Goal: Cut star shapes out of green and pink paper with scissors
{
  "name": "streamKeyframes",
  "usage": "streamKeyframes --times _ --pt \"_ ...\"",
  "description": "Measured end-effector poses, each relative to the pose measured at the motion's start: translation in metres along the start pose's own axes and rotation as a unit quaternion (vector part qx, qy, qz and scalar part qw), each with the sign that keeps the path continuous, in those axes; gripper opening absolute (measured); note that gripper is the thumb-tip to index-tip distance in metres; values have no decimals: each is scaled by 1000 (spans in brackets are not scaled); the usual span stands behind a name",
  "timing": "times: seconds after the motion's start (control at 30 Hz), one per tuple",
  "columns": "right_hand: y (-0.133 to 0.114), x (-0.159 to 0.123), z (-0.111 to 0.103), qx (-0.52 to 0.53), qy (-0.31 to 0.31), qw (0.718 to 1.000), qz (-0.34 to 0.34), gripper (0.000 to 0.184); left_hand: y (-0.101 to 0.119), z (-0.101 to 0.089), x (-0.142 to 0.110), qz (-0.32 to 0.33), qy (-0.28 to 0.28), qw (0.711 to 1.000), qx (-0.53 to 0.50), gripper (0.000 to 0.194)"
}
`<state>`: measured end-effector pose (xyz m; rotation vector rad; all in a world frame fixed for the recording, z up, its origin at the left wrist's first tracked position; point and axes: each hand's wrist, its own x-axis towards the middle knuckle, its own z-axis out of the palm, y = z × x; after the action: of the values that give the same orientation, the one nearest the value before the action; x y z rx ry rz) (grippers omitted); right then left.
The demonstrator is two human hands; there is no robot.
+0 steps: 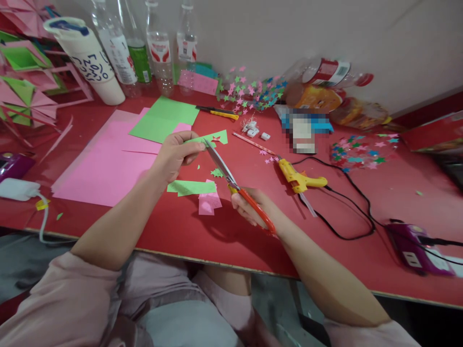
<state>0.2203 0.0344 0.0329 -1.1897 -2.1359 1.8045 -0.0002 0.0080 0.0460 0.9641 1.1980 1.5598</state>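
My left hand (178, 153) is closed in a pinch on a small strip of green paper (214, 139), held above the red table (224, 236). My right hand (249, 206) grips the red-handled scissors (235, 185); their blades point up and left, with the tip touching the green paper. A green paper scrap (190, 187) and folded pink pieces (209, 201) lie on the table under the hands. A small green cut-out (217, 172) lies beside the blades.
Pink sheets (104, 166) and a green sheet (164, 119) lie at left. A yellow glue gun (302, 179) with a black cord (352, 207) lies at right. Paper stars (249, 94), several bottles (159, 48), a cutter (219, 112) and a purple device (415, 246) are around.
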Motion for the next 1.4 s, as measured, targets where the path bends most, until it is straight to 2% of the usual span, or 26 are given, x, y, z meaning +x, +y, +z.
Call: streamKeyframes --times 0.33,0.53,0.67,0.83,1.4 --pt "2 2 1 14 9 1000 14 40 -1 0 0 2 -5 1000 10 11" --pt "7 4 4 50 -11 998 -27 42 -3 5 -6 46 30 997 62 11" --pt "8 3 7 64 -9 996 -63 48 -4 10 -10 72 27 995 67 15" --pt "9 2 8 68 -14 995 -70 52 -7 15 -11 80 30 994 69 20" --pt "0 -4 17 69 28 997 -32 42 -11 22 -13 71 27 996 56 22"
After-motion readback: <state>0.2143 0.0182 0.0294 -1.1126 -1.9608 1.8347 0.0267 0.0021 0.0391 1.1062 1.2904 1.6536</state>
